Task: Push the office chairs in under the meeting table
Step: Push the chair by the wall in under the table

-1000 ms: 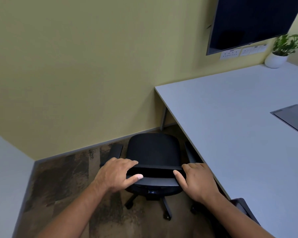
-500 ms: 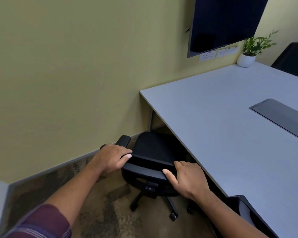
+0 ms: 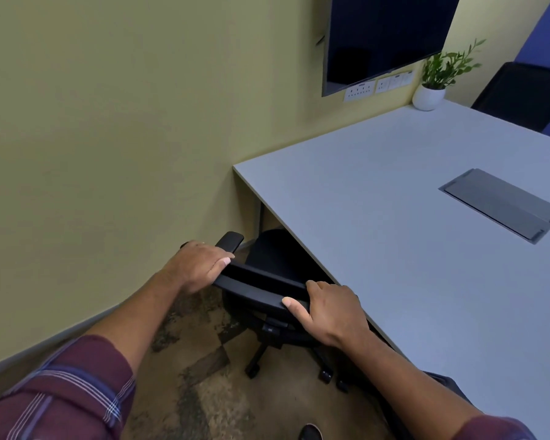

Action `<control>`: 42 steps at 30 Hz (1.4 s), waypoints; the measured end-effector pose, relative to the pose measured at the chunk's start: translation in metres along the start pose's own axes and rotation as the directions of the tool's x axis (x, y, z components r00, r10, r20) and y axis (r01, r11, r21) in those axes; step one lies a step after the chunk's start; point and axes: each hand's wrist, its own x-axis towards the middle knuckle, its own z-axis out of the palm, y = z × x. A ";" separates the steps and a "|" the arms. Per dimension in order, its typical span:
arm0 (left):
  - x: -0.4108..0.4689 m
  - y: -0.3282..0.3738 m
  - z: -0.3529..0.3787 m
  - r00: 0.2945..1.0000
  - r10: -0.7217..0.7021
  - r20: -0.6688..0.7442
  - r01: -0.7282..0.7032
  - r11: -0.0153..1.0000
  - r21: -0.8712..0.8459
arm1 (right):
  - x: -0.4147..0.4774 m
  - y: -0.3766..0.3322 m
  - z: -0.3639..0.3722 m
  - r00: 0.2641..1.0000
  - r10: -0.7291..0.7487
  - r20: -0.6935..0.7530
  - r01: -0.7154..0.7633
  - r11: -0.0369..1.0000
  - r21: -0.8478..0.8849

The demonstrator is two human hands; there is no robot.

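Note:
A black office chair (image 3: 277,258) stands at the left edge of the grey meeting table (image 3: 394,217), its seat partly hidden under the tabletop. My left hand (image 3: 197,265) grips the left end of the chair's backrest top. My right hand (image 3: 327,309) grips the right end of the same backrest, close to the table edge. The chair's left armrest (image 3: 231,241) pokes out beside the table leg. Its wheeled base (image 3: 286,357) shows on the carpet below.
A yellow wall runs close on the left. A dark screen (image 3: 385,36) hangs above sockets. A potted plant (image 3: 432,87) sits on the far table corner, a grey cable hatch (image 3: 502,204) in the top. Another black chair (image 3: 521,96) stands at the far side, and one (image 3: 442,385) by my right arm.
The chair has rolled further toward and under the table with both hands on its backrest. My view has swung right, showing more tabletop and the far chair.

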 end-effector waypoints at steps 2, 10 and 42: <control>0.014 -0.008 -0.002 1.000 0.000 0.001 0.000 1.000 -0.015 | 0.011 -0.001 0.001 1.000 0.007 0.009 -0.007 1.000 -0.002; 0.071 -0.037 -0.005 0.999 -0.039 0.012 0.039 0.999 0.032 | 0.048 -0.005 0.007 0.996 0.084 0.012 -0.085 0.996 0.008; 0.303 -0.176 -0.016 0.894 0.446 -0.042 -0.446 0.895 0.010 | 0.208 -0.071 0.035 0.852 0.523 0.002 -0.523 0.852 0.033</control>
